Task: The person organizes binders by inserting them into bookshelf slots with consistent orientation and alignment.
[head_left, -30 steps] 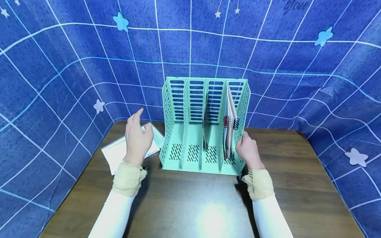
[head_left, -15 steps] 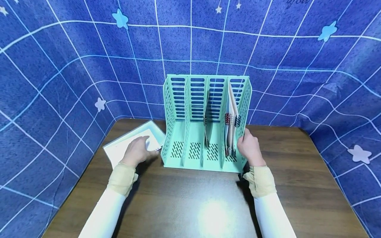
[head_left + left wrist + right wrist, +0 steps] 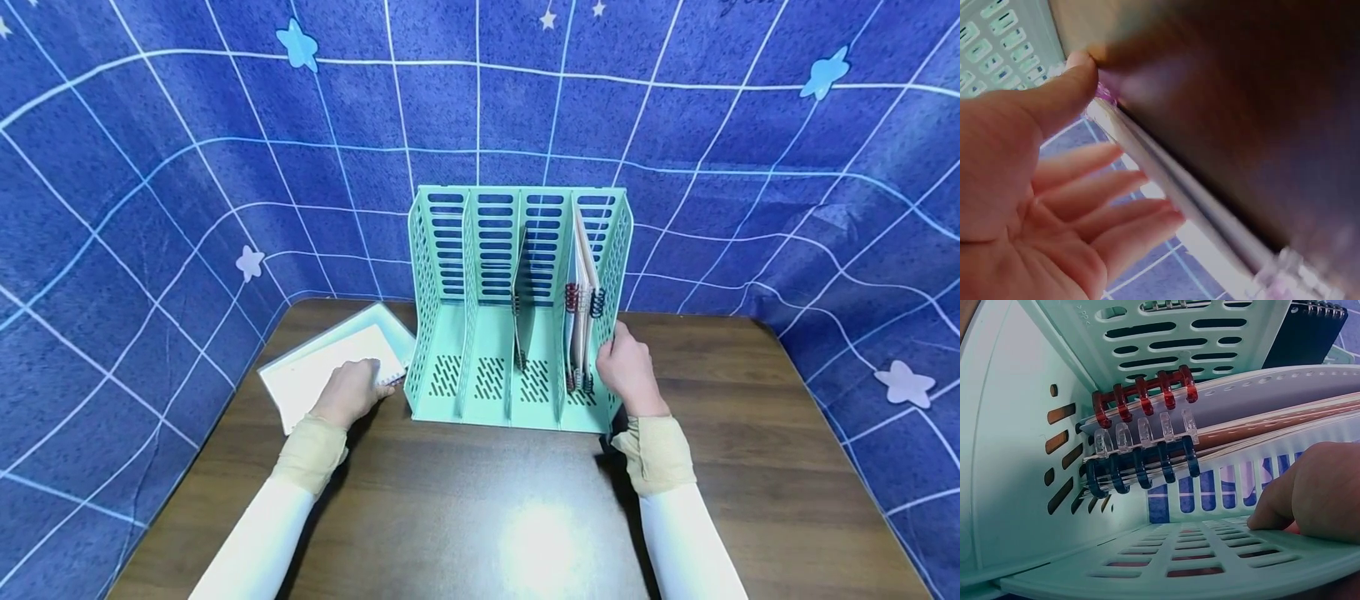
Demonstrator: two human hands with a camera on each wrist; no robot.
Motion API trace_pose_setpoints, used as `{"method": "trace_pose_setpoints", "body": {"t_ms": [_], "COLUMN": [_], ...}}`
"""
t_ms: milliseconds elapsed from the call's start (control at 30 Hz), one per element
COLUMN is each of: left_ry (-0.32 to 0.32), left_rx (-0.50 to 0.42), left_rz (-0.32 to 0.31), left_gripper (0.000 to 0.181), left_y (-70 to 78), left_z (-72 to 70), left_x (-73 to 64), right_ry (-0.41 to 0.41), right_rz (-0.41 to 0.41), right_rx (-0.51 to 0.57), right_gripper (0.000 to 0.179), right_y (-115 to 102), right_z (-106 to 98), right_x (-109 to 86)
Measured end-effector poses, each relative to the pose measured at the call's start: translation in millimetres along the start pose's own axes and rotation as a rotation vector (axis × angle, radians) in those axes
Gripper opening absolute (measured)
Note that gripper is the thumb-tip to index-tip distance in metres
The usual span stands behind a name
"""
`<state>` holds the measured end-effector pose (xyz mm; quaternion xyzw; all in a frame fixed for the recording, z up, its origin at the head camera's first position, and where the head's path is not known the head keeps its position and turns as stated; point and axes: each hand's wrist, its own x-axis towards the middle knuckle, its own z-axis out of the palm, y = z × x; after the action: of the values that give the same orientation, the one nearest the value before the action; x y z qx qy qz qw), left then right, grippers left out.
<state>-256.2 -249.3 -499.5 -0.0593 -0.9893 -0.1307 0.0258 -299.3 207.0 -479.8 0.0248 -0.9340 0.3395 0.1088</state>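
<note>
A: Any writing anyone can actually read here?

B: Small molded mark (image 3: 1082, 314) on the rack (image 3: 446, 337), right wrist view, looks like PP (blurry, so don't quote me). There's also a bit of dark script (image 3: 738, 5) at the top edge of the head view, but it's cropped too hard to read.

A: What's the rack sitting on?

B: Brown wood-grain table (image 3: 465, 475), big white glare (image 3: 538, 542) near the front. Blue cloth (image 3: 517, 108) hangs round the back and sides, white grid lines and pale stars (image 3: 298, 43) all over (kinda cozy tbh).

A: And the hands?

B: Right hand (image 3: 627, 371) grips the rack's right side wall, thumb on the inside. Left hand (image 3: 347, 393) is touching the white notebook (image 3: 303, 385), fingers loosely stretched out, thumb by the binding. That notebook lies left of the rack, overlapping a pale blue notebook (image 3: 395, 333).

A: Anything in the rack?

B: Four slots. Dark notebook (image 3: 525, 308) upright in the third from the left. The far-right slot has a bunch standing together, with red rings (image 3: 1144, 397), clear rings (image 3: 1144, 432) and dark blue rings (image 3: 1141, 465). Sleeves (image 3: 690, 533) are white, with beige bands (image 3: 656, 454) at the wrists.
</note>
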Motion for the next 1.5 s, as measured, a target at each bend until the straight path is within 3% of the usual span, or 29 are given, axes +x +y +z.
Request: {"method": "trace_pose_setpoints", "body": {"t_ms": [267, 367, 467, 600, 867, 967, 1167, 1500], "left_ry": [-0.041, -0.022, 0.016, 0.060, 0.017, 0.018, 0.074, 0.181], "left_rx": [0.134, 0.188, 0.222, 0.209, 0.130, 0.118, 0.147, 0.099], "left_rz": [0.104, 0.159, 0.214, 0.236, 0.172, 0.174, 0.179, 0.063], "left_gripper": [0.026, 0.020, 0.026, 0.017, 0.010, 0.010, 0.015, 0.008], "left_y": [3.0, 5.4, 8.4, 11.0, 9.7, 9.3, 11.0, 15.0], "left_z": [-2.5, 0.3, 3.5, 4.7, -3.0, -5.5, -6.3, -11.2], "left_x": [-2.2, -5.3, -7.5, -7.7, -4.5, -4.1, -0.3, -4.4], "right_ry": [-0.023, -0.028, -0.019, -0.013, -0.012, -0.010, -0.007, -0.004], "right_rz": [0.014, 0.014, 0.008, 0.005, 0.000, 0.000, 0.005, 0.003], "right_rx": [0.003, 0.004, 0.003, -0.002, -0.008, -0.010, -0.010, -0.013], "right_gripper": [0.050, 0.049, 0.048, 0.049, 0.050, 0.049, 0.048, 0.046], "right_y": [-1.0, -1.3, -1.6, -1.6, -1.0, -1.5, -3.0, -2.8], "right_z": [-0.3, -0.3, -0.7, -1.3, -1.6, -1.5, -2.8, -1.8], "right_x": [-0.6, -1.6, -2.1, -2.3, -1.9, -1.9, -2.4, -1.8]}}
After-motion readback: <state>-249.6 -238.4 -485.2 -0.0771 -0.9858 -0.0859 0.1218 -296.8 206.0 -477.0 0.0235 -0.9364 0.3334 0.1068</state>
